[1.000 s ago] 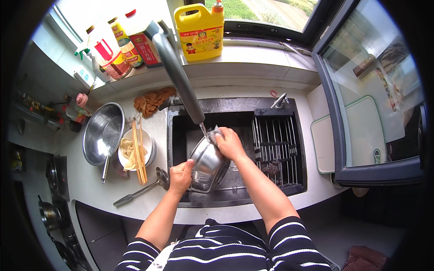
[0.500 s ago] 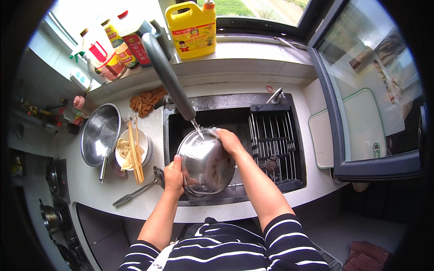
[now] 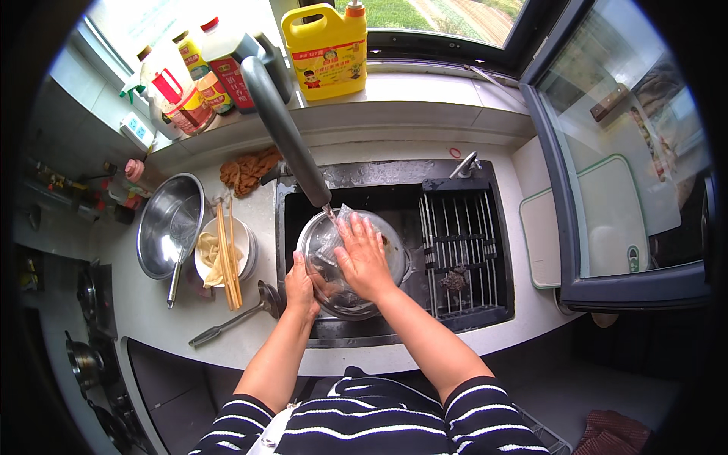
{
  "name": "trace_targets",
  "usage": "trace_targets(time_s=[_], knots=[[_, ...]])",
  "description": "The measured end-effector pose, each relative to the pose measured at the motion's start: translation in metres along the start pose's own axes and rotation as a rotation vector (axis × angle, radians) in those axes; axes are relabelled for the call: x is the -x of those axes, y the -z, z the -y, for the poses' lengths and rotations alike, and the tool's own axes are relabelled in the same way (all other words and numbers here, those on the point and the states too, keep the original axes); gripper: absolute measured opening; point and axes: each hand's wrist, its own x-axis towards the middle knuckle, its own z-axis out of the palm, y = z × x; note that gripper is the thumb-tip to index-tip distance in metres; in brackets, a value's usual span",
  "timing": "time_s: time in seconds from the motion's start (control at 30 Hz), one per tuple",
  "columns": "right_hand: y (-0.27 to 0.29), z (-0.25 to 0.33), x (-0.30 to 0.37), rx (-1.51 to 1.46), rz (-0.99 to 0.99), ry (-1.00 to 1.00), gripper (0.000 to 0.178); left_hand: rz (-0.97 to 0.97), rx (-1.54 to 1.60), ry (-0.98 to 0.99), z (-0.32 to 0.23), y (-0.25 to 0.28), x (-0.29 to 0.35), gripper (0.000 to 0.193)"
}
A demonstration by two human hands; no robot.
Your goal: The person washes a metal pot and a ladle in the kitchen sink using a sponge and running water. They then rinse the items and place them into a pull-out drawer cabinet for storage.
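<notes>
A shiny metal pot (image 3: 371,292) is tilted over the dark sink, its round face turned up toward me. My left hand (image 3: 300,287) grips the pot's left side. My right hand (image 3: 365,256) lies flat on that face with fingers spread, and a crinkled clear plastic sheet (image 3: 332,246) shows under and beside it. Water from the grey faucet (image 3: 292,136) falls onto the pot near the plastic. Whether the face is the pot's outer bottom I cannot tell for sure.
Left of the sink (image 3: 497,227) are a metal bowl (image 3: 168,235), a white bowl (image 3: 247,244) with chopsticks (image 3: 226,258), a ladle (image 3: 227,324) and a brown cloth (image 3: 249,168). A rack (image 3: 462,250) holding a scrubber (image 3: 455,279) covers the sink's right side. An open window frame (image 3: 561,189) juts in.
The pot has turned so its round face points up. My right hand has moved from its upper right edge onto that face, fingers spread over the plastic. My left hand still grips the side.
</notes>
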Motion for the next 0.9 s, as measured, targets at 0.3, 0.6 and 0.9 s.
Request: trace_targets(time_s=[0.3,0.6,0.9], knots=[[0.008,-0.094,0.006,-0.907,0.006,-0.456,0.060,0.133,0.112,0.065,-0.018,0.015,0.014,0.050],[-0.015,-0.087,-0.012,-0.937,-0.221,-0.466,0.048,0.073,-0.032,-0.071,-0.029,0.004,0.018,0.044],[-0.025,-0.099,-0.010,-0.777,-0.243,-0.568,0.045,0.000,-0.023,-0.065,-0.020,0.012,0.013,0.041]])
